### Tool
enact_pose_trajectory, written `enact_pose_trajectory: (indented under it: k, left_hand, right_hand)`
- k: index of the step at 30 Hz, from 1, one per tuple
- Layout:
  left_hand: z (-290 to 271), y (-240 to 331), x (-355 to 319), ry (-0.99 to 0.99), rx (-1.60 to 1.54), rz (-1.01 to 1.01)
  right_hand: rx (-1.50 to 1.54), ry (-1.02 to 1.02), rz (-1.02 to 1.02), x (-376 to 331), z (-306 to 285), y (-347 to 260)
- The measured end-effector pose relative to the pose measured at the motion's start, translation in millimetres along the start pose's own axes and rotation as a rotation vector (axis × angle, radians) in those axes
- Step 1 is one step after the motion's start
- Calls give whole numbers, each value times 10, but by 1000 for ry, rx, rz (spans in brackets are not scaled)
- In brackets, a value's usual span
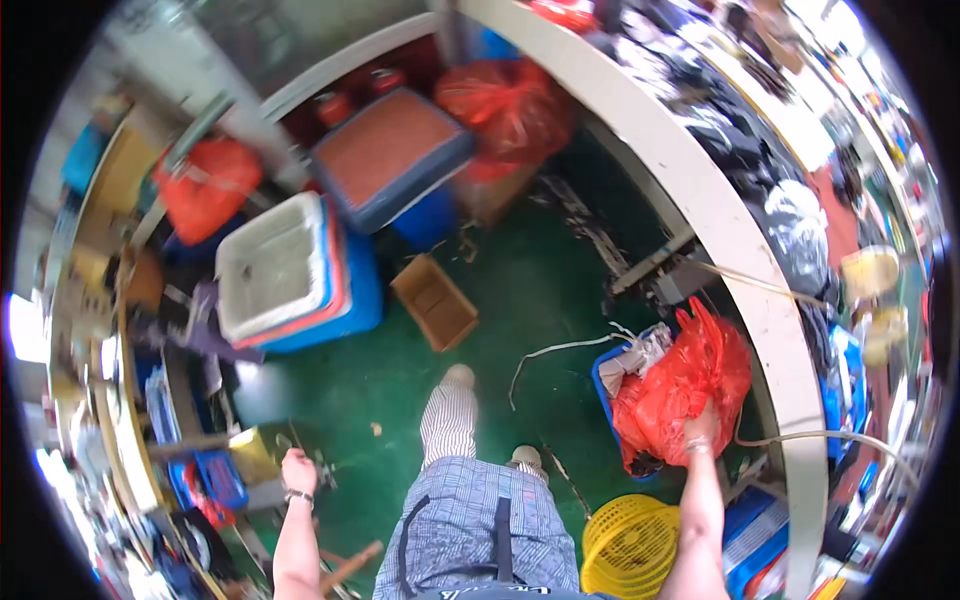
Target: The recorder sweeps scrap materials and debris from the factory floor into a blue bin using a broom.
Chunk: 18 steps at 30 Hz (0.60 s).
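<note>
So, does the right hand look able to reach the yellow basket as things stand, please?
Probably yes: the right hand is on the red bag, but the yellow basket is close, with nothing visibly between.

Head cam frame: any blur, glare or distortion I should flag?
Head view: white table edge bows in a long curve, black surround at the corners; head view, top: upper red bag looks smeared, nearer red bag at the right hand reads sharper; head view, left: pale glare patch on the green floor, blown-out light at the far rim.
</note>
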<state>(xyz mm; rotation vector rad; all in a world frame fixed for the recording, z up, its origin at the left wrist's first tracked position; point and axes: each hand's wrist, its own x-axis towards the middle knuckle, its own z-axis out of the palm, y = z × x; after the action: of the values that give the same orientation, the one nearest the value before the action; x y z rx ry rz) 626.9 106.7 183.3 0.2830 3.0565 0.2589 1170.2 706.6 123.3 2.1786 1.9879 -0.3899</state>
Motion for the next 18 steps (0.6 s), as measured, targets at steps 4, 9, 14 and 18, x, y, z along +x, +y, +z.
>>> enact_pose_trajectory:
  k: [4,9,14,18]
  left_hand:
    - [-572,-991,-2018,-73,-92,-421]
    - [-597,-1261,-4954,-856,-536,-1051]
    - [-323,-739,-6912,-686,-836,-1226]
    - [-398,-615,-7636,-291,-1185,-1224]
  right_hand:
    - [280,-90,-361,-962,368,-450]
    - [-254,-930,-1051,-2842,1220,-701]
    - [-760,-1163,-1351,-3872,1014,-1032]
    - [-1322,-1443,-1307,-4273,1317,-1554]
